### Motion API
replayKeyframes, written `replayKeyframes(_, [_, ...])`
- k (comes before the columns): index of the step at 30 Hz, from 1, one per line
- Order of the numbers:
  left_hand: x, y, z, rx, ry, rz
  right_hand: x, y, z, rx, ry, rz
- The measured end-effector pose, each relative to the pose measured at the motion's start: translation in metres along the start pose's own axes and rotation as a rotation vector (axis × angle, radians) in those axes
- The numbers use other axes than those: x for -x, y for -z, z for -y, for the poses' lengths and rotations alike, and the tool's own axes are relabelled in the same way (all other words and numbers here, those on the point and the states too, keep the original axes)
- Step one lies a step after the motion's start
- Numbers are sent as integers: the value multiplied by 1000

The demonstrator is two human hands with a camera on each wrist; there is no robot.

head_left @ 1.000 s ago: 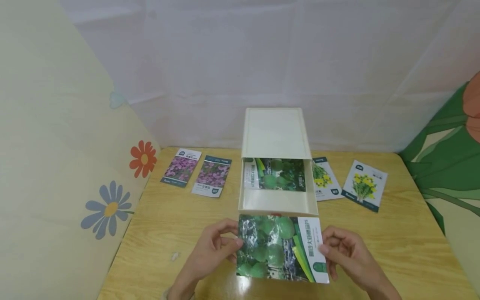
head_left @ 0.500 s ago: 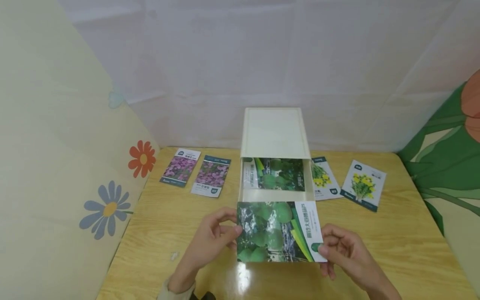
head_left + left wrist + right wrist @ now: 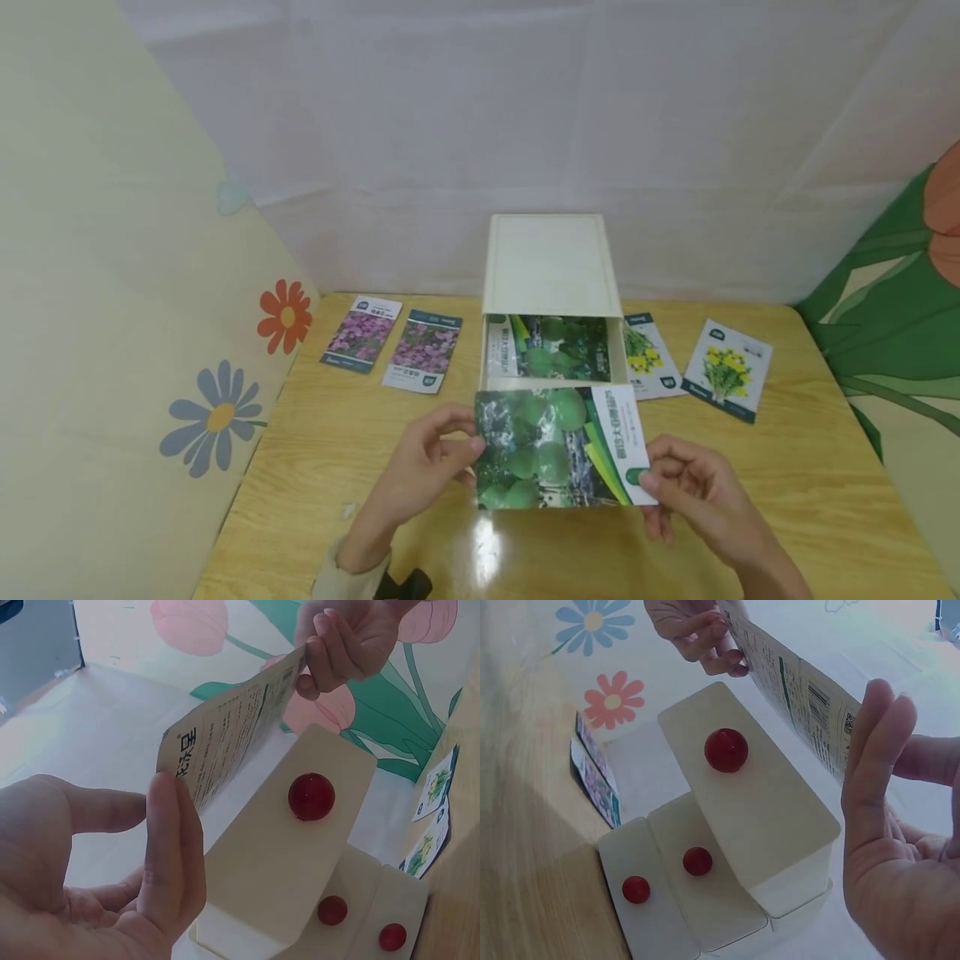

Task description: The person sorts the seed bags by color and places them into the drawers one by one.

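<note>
A seed packet (image 3: 558, 450) picturing round green fruits is held face up between my hands, overlapping the front of the pulled-out top drawer (image 3: 491, 383) in the head view. My left hand (image 3: 427, 467) pinches its left edge between thumb and fingers. At the opposite, white-labelled end, my right hand (image 3: 697, 492) pinches the edge. Printed text covers the packet's underside (image 3: 229, 727) in the left wrist view. Inside the drawer lies a similar green-fruit packet (image 3: 558, 348). The white drawer cabinet (image 3: 551, 262) has three drawers, each with a red knob (image 3: 726, 750).
Two purple-flower packets (image 3: 362, 335) (image 3: 423, 352) lie left of the cabinet on the wooden table (image 3: 300, 467). To its right are two yellow-flower packets (image 3: 652, 358) (image 3: 727, 371), one partly hidden by the drawer. A white cloth (image 3: 420, 150) hangs behind.
Both hands have moved the held packet away from the body, from in front of the drawer to over its front part. The packets on the table and in the drawer stay put.
</note>
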State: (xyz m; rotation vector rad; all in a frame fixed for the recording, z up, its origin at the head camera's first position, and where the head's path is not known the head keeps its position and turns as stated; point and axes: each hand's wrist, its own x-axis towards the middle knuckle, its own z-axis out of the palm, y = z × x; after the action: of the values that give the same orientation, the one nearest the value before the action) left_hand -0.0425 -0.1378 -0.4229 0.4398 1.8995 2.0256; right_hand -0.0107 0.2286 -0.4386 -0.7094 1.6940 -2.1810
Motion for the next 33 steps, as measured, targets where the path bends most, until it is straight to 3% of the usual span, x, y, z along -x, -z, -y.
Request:
replayKeyframes(9, [-1, 0, -3, -2, -14, 57, -6, 8, 1, 8, 120, 5])
replayKeyframes(23, [-3, 4, -5, -83, -35, 86, -19, 7, 12, 132, -5, -146])
replayKeyframes(33, [-14, 8, -9, -143, -56, 10, -30, 9, 14, 150, 32, -127])
